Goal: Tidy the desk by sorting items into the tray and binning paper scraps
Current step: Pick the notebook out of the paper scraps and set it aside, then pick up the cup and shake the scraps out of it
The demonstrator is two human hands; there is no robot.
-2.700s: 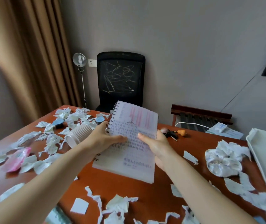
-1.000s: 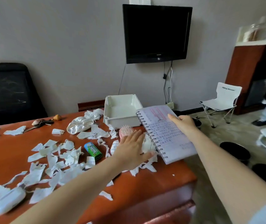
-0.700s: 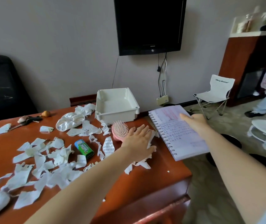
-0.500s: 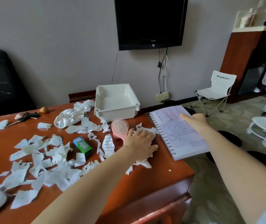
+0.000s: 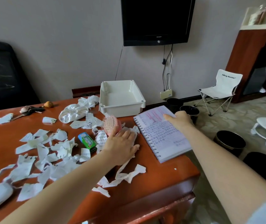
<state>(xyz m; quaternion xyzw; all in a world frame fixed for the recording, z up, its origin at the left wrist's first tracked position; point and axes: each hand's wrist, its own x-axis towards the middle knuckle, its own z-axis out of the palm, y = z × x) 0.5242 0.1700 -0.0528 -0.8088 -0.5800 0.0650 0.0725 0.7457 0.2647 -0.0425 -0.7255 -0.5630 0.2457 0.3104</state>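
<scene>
At the right end of the desk (image 5: 161,175), seen from the head camera, the left hand (image 5: 121,147) lies palm down, fingers fairly straight, on a heap of paper scraps (image 5: 132,173), just beside a pink hairbrush (image 5: 111,123). The right hand (image 5: 180,119) grips the far edge of an open notebook (image 5: 163,136), thumb on the page. The notebook's spiral side rests on the desk and the rest hangs past the right edge. The white tray (image 5: 122,109) stands empty, just beyond the notebook's far corner.

The step looks like stowing the notebook. That calls for lifting it over the tray's near wall and setting it down flat. The scraps under the left hand could then be swept off the right edge. A black bin (image 5: 229,140) stands on the floor beyond that edge, with open room above it. A green packet (image 5: 87,141) crowds the left hand's other side.
</scene>
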